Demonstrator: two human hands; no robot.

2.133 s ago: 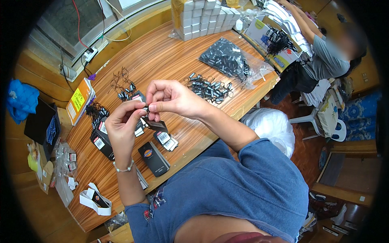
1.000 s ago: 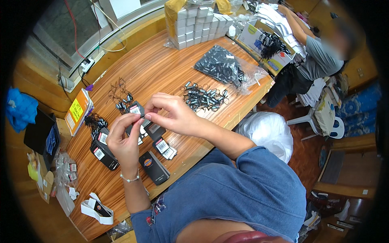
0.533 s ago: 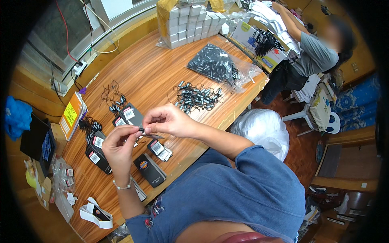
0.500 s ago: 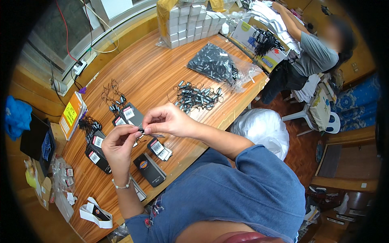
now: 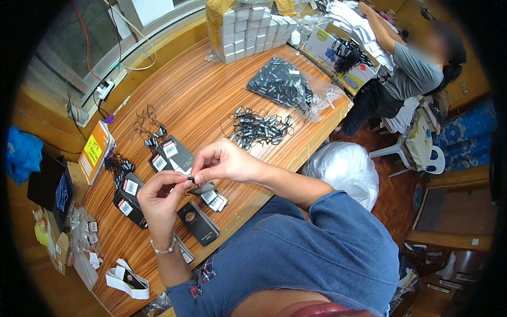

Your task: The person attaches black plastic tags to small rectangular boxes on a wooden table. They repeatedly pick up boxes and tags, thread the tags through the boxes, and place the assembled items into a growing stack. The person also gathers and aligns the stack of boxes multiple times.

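Fingertips nearly meeting, my left hand (image 5: 160,196) and my right hand (image 5: 226,162) pinch a small black hang-tag string (image 5: 191,180) between them above the table. A dark hang tag (image 5: 206,188) hangs just beneath my right fingers, seemingly on that string; the join is hidden. Below lie small tags with white barcode labels (image 5: 215,201) and a stack of black hang tags (image 5: 197,224). Beyond my hands, tags with barcodes and strings fan out (image 5: 179,154), and another such group (image 5: 129,195) lies left of my left hand. A loose heap of black strings (image 5: 259,128) lies farther right.
A clear bag of black strings (image 5: 282,82) and stacked white boxes (image 5: 248,34) stand toward the table's far end. A notebook (image 5: 96,150) leans at the left; a white strap roll (image 5: 127,279) lies near. Another person (image 5: 417,74) handles white material at far right.
Both hands have shifted slightly down and to the right, still pinching the string. The hang tag below my right fingers now shows more of its dark face.
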